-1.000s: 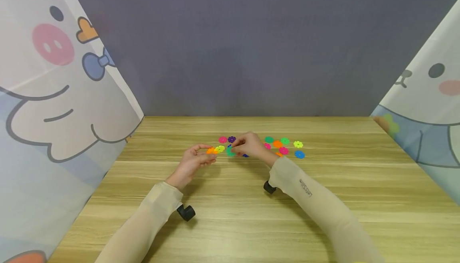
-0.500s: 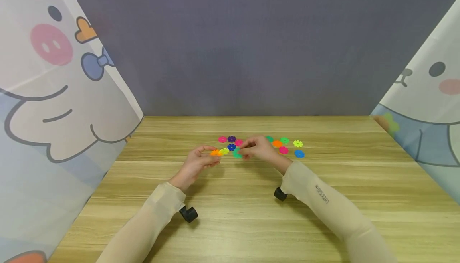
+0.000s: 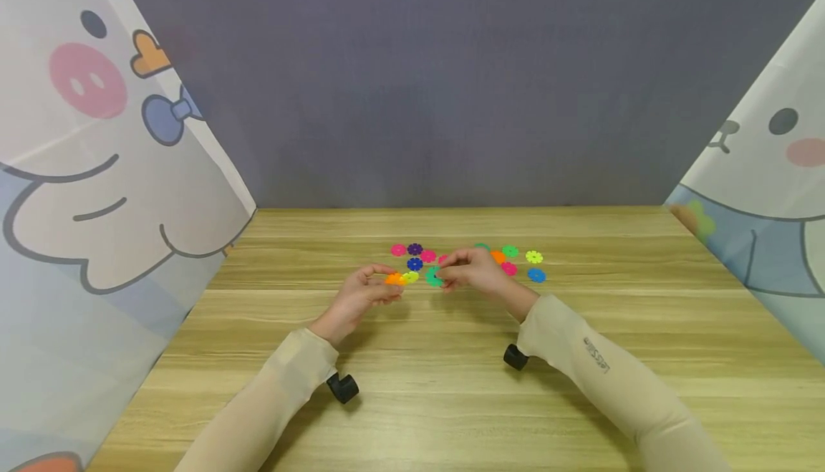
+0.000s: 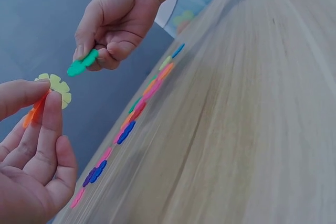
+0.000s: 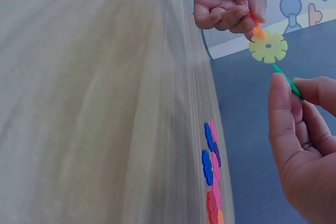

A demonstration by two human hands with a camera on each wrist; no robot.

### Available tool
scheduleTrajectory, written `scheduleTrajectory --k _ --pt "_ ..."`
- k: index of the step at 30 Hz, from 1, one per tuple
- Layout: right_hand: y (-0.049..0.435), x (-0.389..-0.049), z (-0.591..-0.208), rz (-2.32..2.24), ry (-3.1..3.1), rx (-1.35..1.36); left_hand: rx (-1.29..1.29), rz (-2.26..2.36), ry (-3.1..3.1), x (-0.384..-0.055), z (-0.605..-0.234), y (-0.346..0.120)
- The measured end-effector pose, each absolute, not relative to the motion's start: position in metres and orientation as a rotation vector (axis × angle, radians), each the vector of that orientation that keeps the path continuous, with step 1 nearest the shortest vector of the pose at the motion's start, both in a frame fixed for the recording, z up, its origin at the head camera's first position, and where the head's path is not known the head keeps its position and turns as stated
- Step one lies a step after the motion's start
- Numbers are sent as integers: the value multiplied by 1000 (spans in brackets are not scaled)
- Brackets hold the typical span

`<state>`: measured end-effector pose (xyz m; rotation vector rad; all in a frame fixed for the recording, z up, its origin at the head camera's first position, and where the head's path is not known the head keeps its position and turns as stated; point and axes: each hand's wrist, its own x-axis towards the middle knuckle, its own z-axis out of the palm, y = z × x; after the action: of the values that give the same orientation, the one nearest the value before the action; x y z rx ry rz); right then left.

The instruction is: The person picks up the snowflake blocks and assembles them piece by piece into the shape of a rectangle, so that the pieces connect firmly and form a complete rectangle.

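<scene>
Between thumb and fingers my left hand pinches an orange flower-shaped disc. A yellow notched disc is attached to the orange one, at a right-angle-like tilt in the left wrist view, and sticks out beyond the fingertips. My right hand pinches a green flower-shaped disc by its edge. The green disc is held close to the yellow disc; a small gap shows between them in the left wrist view. Both hands are raised above the table, and the fingers cover parts of the orange and green discs.
Several loose discs lie on the wooden table beyond the hands, among them a dark blue disc, a purple disc, a lime disc and a light blue disc. A grey panel stands behind the table.
Both hands have shifted right and slightly nearer with their discs, the right hand farther. The dark blue disc and a pink one have come out from behind the right hand.
</scene>
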<state>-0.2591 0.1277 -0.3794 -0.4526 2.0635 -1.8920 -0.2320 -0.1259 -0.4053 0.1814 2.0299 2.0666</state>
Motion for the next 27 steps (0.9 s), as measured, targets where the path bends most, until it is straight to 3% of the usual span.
scheduleTrajectory --k 27 --pt "129 -251 -381 -1957 1896 -439 284 2054 2008 -229 -404 -115"
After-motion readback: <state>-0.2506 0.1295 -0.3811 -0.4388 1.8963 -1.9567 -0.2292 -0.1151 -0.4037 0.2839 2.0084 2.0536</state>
